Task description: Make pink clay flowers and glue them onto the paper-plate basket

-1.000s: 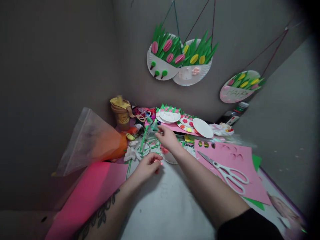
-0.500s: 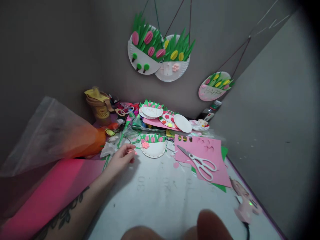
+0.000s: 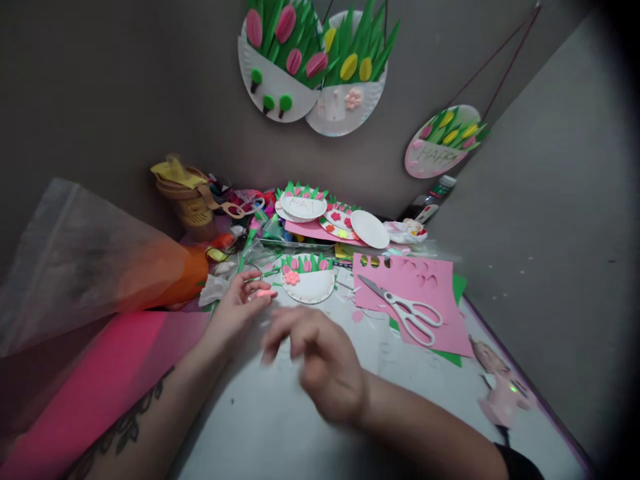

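Observation:
Between the thumb and fingers of my left hand [image 3: 243,300] is a small pink piece [image 3: 266,293], too small to name for certain. My right hand [image 3: 320,360] is raised over the white table, blurred, with its fingers bent and apart and nothing visible in them. Just beyond both hands lies a white paper-plate pocket [image 3: 310,285] with green leaves, pink tulips and a pink flower at its left. White-handled scissors [image 3: 405,310] rest on pink paper [image 3: 435,280] to the right, over green paper.
Decorated plates [image 3: 303,205] and craft supplies line the back. An orange bag [image 3: 170,267] and a cup [image 3: 193,213] stand at the left. A pink glue gun [image 3: 501,400] lies at the right. Paper-plate baskets [image 3: 347,110] hang on the wall. A bottle [image 3: 433,200] is at the back right.
My right hand has come up from the bottom edge to the middle, near my left hand. My left hand still holds the pink piece. The view has tilted down slightly.

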Motion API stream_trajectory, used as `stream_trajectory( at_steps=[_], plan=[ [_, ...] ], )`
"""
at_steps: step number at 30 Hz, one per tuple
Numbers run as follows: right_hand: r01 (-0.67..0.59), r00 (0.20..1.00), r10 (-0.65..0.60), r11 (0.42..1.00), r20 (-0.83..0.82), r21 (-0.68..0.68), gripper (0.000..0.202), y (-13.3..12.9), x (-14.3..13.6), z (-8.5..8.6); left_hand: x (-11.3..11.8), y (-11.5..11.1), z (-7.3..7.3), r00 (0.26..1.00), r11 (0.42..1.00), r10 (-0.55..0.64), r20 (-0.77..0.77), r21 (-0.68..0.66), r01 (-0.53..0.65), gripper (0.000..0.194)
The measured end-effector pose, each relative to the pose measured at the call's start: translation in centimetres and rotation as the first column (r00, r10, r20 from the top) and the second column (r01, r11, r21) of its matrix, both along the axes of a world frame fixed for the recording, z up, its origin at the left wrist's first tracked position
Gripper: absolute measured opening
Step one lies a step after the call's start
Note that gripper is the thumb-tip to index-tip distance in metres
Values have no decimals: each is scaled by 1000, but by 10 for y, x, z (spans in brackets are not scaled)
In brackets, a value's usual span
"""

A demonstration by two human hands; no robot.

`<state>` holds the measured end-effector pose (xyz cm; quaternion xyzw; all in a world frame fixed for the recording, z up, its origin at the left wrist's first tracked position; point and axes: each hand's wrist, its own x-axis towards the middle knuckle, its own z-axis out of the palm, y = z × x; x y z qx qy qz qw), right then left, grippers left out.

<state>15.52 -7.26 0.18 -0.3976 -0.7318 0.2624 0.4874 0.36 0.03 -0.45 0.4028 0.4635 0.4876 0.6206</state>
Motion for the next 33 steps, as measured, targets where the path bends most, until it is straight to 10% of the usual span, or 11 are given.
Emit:
stream_trajectory(
  at_steps=[8, 33],
  plan=[
    [127, 982, -159, 958, -106, -257, 13, 45, 14, -39, 0, -2, -5, 975, 988, -130, -180, 55, 142, 50],
    [128, 990, -135, 980, -35, -155, 10, 44, 16, -33, 5, -7, 1, 898, 964, -212, -386, 66, 257, 27]
  ],
)
